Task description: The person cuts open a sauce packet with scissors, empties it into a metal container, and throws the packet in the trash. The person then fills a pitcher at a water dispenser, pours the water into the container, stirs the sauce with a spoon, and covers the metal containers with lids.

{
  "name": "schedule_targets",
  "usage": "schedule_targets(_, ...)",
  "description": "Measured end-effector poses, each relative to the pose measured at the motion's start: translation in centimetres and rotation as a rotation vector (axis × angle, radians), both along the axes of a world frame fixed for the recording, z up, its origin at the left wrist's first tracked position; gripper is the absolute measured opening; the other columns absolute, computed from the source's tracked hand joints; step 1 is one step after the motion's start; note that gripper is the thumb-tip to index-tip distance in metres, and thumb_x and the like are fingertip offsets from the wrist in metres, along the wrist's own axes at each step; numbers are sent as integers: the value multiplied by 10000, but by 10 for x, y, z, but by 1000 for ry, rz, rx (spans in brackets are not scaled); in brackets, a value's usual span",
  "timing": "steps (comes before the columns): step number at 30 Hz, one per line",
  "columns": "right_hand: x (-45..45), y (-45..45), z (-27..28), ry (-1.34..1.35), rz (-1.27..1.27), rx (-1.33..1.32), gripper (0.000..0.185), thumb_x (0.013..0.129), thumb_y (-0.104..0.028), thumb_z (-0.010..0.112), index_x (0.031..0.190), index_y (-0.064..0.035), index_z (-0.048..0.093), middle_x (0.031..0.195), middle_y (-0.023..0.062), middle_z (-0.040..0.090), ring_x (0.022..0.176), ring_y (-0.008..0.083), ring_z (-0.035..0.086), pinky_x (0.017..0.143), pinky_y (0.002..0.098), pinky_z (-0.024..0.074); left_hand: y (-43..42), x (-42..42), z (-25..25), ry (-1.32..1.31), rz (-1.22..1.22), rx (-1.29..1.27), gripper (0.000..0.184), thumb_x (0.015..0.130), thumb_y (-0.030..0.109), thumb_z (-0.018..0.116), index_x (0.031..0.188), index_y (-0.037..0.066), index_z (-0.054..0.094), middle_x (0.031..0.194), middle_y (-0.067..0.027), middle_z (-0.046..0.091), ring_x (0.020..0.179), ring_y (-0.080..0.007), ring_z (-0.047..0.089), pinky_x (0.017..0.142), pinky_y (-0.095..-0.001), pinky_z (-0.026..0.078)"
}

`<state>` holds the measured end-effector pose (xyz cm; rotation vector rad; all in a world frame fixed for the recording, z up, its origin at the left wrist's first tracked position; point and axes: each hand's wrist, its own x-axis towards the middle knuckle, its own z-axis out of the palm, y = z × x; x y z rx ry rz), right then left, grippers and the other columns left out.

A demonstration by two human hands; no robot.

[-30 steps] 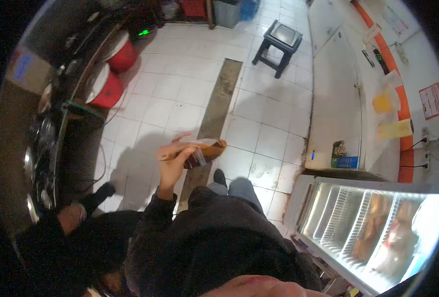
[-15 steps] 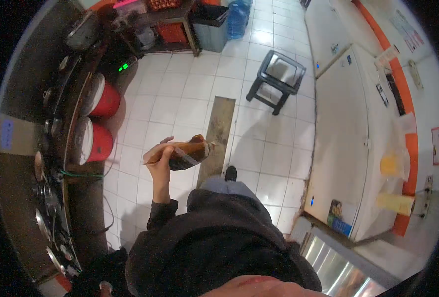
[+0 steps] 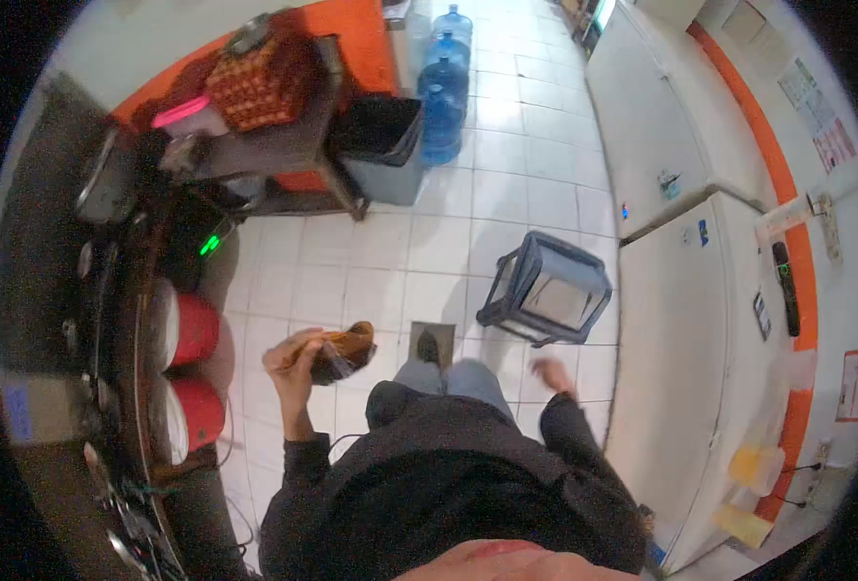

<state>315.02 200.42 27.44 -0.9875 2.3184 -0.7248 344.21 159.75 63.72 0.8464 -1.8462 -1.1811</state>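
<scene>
Though dark underneath, a glossy packet [image 3: 345, 355], orange-brown along its upper edge.

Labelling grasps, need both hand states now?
Left hand: closed, holding a brown packet.
Right hand: nothing visible in it; too blurred to tell open or closed.

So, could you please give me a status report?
Left hand gripping brown packet. Right hand blurred, seemingly empty. Stool ahead, to the right.

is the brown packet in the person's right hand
No, the brown packet is gripped in the left hand, while the right hand is well apart from it, near the stool.
</scene>
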Motion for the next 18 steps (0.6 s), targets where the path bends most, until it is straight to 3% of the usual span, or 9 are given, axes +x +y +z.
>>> schedule_targets(1,5,-4,2,-352,-44,230,233,800,-212,485,828,-48,649,893,165,631,865,315,590,765,418,451,-31,-33,1,-9,-17,1,79,747,28,642,795,-28,672,775,-118,664,788,-200,634,717,-277,491)
schedule_targets(2,22,-3,2,-180,-82,520,216,781,-206,536,863,-59,671,761,149,646,760,275,626,716,375,481,-59,-66,2,-30,-35,1,75,746,24,640,791,-27,671,776,-121,664,798,-208,635,720,-279,492)
schedule_targets(3,37,66,-86,177,51,330,209,773,-226,576,851,-56,670,709,151,631,656,251,621,628,379,482,-84,-100,6,-46,-58,-12,75,745,20,639,792,-28,671,775,-122,663,805,-210,634,721,-278,491)
schedule_targets(5,40,46,-18,-290,-160,666,223,786,-237,555,838,-49,664,718,162,627,668,267,617,633,393,476,-132,-182,11,-48,-114,-69,76,743,12,636,795,-31,669,772,-125,663,819,-213,631,722,-276,491)
schedule_targets(9,-40,-4,-5,-474,-334,789,264,814,-260,513,812,-35,652,736,184,619,692,299,608,642,422,465,-234,-339,-7,73,-126,-5,90,758,20,620,805,-44,662,840,-126,663,788,-187,626,711,-268,487)
schedule_targets(14,-253,-111,-2,-409,-364,785,329,848,-288,461,780,-18,636,758,211,608,721,339,596,654,457,451,-322,-526,-1,256,-50,70,105,792,14,584,839,-51,653,859,-121,661,784,-157,614,741,-254,478)
schedule_targets(17,-414,-194,-5,-229,-312,743,373,868,-305,429,761,-8,627,771,228,602,739,363,589,660,478,443,-372,-623,12,116,-41,63,84,811,92,600,838,23,640,863,-66,644,804,-131,575,771,-289,454)
schedule_targets(18,-481,-222,-9,-133,-277,705,388,875,-311,419,755,-5,624,776,233,600,745,371,587,663,485,440,-372,-654,20,102,-35,10,88,807,71,595,833,3,646,843,-74,647,782,-132,581,746,-273,460)
